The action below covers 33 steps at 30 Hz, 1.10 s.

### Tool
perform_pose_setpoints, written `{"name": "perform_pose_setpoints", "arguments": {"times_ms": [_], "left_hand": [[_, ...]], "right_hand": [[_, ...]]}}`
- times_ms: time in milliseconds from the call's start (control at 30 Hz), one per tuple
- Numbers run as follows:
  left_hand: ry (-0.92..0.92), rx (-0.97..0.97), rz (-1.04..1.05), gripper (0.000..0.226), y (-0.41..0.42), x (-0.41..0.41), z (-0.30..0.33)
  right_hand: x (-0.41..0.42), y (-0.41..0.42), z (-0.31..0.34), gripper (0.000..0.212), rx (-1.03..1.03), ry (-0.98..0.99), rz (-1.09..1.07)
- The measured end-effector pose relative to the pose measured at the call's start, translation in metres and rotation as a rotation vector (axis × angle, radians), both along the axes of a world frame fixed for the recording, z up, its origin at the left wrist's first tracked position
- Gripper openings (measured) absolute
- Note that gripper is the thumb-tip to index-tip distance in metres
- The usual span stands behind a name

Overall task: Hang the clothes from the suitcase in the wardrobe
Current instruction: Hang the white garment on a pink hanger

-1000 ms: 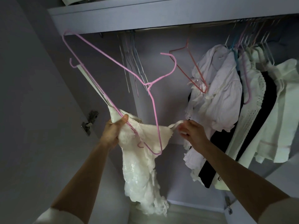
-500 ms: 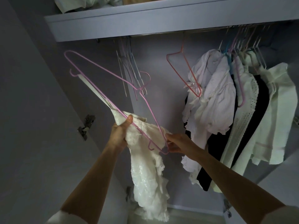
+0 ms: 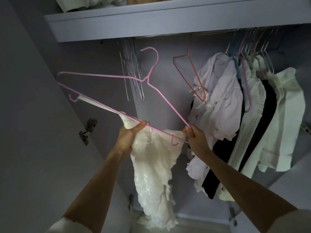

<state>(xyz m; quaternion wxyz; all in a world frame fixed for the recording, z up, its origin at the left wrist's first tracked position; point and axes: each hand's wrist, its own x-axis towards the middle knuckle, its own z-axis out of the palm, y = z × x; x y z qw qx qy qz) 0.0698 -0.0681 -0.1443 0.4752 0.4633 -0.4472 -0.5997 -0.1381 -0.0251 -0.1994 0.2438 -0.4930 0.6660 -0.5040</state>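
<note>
Looking up from the head camera into the wardrobe, the person holds a pink wire hanger (image 3: pixel 107 96) tipped almost flat, its hook (image 3: pixel 151 52) pointing toward twelve o'clock below the rail (image 3: pixel 168 35). The left hand (image 3: pixel 127 137) has its fingers curled round a bunch of the white lacy garment (image 3: pixel 151 174) and pins it against the hanger's bottom wire with the thumb, likely to keep the cloth from sliding off while it is being fitted. One strap (image 3: pixel 94 102) runs up to the small notch hook at about ten o'clock and looks already seated there. The right hand (image 3: pixel 195 140) pinches the hanger's near corner at about three o'clock of the garment, along with what seems to be the other strap — whether that strap is caught on its notch cannot be told. Most of the garment hangs loose toward six o'clock. At two o'clock, hung clothes (image 3: pixel 244 115) crowd the rail's right end, and an empty red hanger (image 3: pixel 190 74) dangles just left of them. A cluster of bare hangers (image 3: pixel 133 76) hangs at twelve o'clock. Between that cluster and the red hanger the rail looks free — the likeliest gap for the hook. The shelf edge (image 3: pixel 151 19) sits close above the rail, so the hook would need to come in from below.
</note>
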Motion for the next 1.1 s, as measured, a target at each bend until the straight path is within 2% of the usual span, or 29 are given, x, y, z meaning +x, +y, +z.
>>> {"name": "perform_pose_setpoints", "arguments": {"times_ms": [100,233,267,333,400,433,467,500,567,633,733,800,967,1100], "left_hand": [[-0.057,-0.044,0.026,0.009,0.0,-0.005,-0.002],[-0.086,0.035,0.051,0.013,0.001,-0.01,-0.007],[-0.074,0.046,0.05,0.014,0.001,-0.011,-0.009],[-0.025,0.057,0.045,0.012,0.001,-0.014,-0.01],[0.026,0.054,0.04,0.009,0.001,-0.017,-0.01],[0.04,0.044,0.04,0.008,0.001,-0.018,-0.01],[0.052,0.03,0.047,0.007,0.001,-0.018,-0.009],[0.068,0.016,0.057,0.005,0.0,-0.019,-0.008],[0.113,-0.009,0.075,0.006,0.0,-0.022,-0.006],[0.145,-0.023,0.1,0.007,0.001,-0.026,-0.005],[0.157,-0.042,0.127,0.006,0.001,-0.033,-0.009],[0.156,-0.046,0.132,0.005,0.001,-0.038,-0.012],[0.149,-0.072,0.095,0.006,0.002,-0.043,-0.015],[0.177,-0.062,0.089,0.009,0.0,-0.039,-0.015]], "right_hand": [[-0.008,0.003,0.003,0.023,-0.06,-0.072,-0.025],[-0.016,0.006,0.005,0.021,0.001,-0.214,-0.004],[-0.018,0.007,0.006,0.023,0.026,-0.297,0.024],[-0.022,0.01,0.008,0.029,0.05,-0.586,0.06],[-0.027,0.013,0.008,0.03,0.069,-0.936,0.016],[-0.03,0.015,0.007,0.03,0.089,-1.038,-0.044],[-0.032,0.016,0.003,0.029,0.144,-1.025,-0.1],[-0.035,0.019,-0.001,0.027,0.23,-0.915,-0.13],[-0.04,0.026,-0.01,0.022,0.437,-0.536,-0.053],[-0.044,0.034,-0.013,0.019,0.584,-0.224,0.147],[-0.037,0.041,-0.005,0.02,0.709,0.106,0.525],[-0.024,0.042,0.008,0.017,0.646,0.212,0.629],[-0.016,0.041,0.022,0.019,0.191,0.311,0.43],[-0.029,0.038,0.012,0.023,0.23,0.392,0.332]]}}
